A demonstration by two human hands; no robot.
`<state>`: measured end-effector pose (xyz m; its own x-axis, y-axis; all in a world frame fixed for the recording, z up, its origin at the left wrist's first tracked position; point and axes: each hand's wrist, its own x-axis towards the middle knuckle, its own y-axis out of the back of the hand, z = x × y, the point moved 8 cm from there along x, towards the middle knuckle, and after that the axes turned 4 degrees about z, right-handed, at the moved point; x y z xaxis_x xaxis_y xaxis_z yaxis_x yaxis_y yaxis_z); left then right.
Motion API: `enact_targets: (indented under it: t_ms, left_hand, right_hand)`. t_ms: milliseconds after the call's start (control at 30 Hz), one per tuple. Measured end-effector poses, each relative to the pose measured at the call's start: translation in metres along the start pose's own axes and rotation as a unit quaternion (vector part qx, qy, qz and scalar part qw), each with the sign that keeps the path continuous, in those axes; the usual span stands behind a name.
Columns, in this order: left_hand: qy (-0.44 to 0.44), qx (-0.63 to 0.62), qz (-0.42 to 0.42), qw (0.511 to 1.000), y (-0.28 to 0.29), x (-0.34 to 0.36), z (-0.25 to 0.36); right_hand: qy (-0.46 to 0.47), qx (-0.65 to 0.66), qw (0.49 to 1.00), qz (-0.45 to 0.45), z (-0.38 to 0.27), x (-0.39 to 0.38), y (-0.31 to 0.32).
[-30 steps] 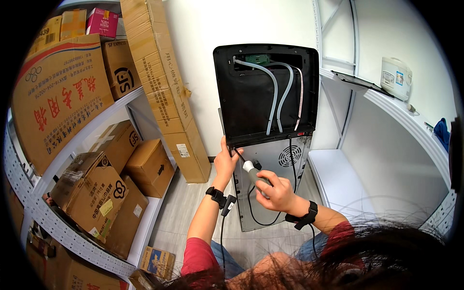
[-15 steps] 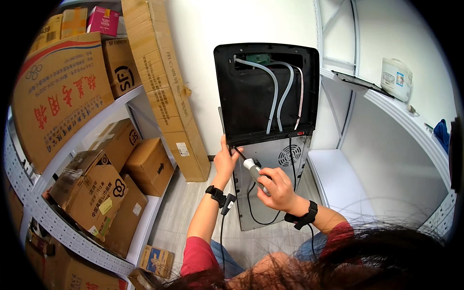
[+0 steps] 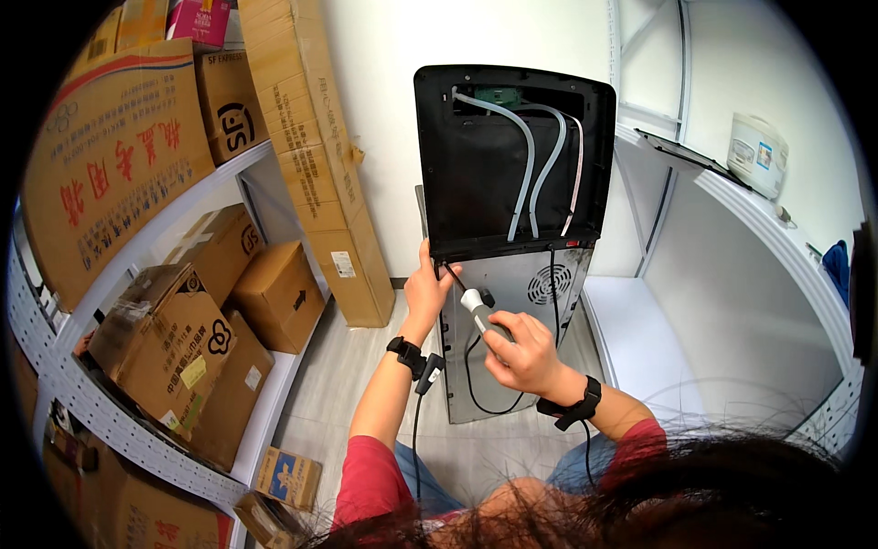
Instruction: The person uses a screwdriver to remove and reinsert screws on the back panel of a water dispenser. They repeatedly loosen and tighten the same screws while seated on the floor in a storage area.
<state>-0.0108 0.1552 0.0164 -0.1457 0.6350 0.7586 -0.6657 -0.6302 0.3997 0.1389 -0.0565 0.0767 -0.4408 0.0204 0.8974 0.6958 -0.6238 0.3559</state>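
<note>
A tall appliance, looking like a water dispenser, stands before me with a black upper housing (image 3: 494, 197) and a grey metal lower body (image 3: 521, 366). Two pale hoses (image 3: 526, 165) and a thin white strip run down inside the housing below a green circuit board (image 3: 498, 95). At the housing's lower left corner, my left hand (image 3: 428, 291) grips the edge, thumb near the screwdriver shaft. My right hand (image 3: 526, 352) is closed round the grey handle of a screwdriver (image 3: 478, 311) with a white collar. Its dark shaft points up at that corner; the tip is hidden.
Cardboard boxes (image 3: 169, 366) fill the shelves at left. A tall carton (image 3: 315, 156) leans beside the white wall. At right, a white shelf (image 3: 732, 188) holds a rice cooker (image 3: 757, 156) and a dark flat panel (image 3: 686, 156). A black cord (image 3: 471, 384) loops against the metal body.
The whole view has shifted slightly, with the appliance sitting a little higher in it. My right hand has turned a little on the screwdriver handle; my left hand keeps its hold on the corner.
</note>
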Motion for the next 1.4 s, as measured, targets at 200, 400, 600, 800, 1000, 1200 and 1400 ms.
enact_targets:
  t_ms: [200, 400, 600, 800, 1000, 1200, 1400]
  left_hand:
    - [0.004, -0.002, -0.014, 1.0, -0.001, 0.001, 0.002]
    - [0.003, 0.004, -0.013, 1.0, -0.001, 0.001, 0.0]
    - [0.015, -0.025, -0.018, 0.999, -0.003, 0.001, 0.0]
    - [0.012, -0.017, -0.007, 1.0, -0.003, 0.001, -0.003]
    - [0.013, -0.025, -0.011, 1.0, -0.003, 0.002, -0.001]
    - [0.012, -0.03, -0.007, 0.999, -0.002, 0.001, -0.001]
    - [0.012, -0.023, -0.009, 1.0, -0.001, 0.001, -0.002]
  right_hand:
    - [-0.074, 0.032, 0.995, -0.051, 0.012, -0.013, -0.009]
    - [-0.049, 0.048, 0.998, 0.003, 0.009, 0.002, 0.002]
    - [-0.064, 0.023, 0.997, -0.039, 0.011, -0.007, 0.0]
    - [-0.088, 0.063, 0.994, -0.031, 0.011, -0.002, 0.005]
    - [-0.05, 0.032, 0.998, -0.001, 0.01, -0.004, 0.006]
    - [-0.036, 0.031, 0.999, 0.012, 0.01, -0.002, 0.006]
    - [-0.085, 0.057, 0.994, -0.033, 0.014, -0.004, -0.001]
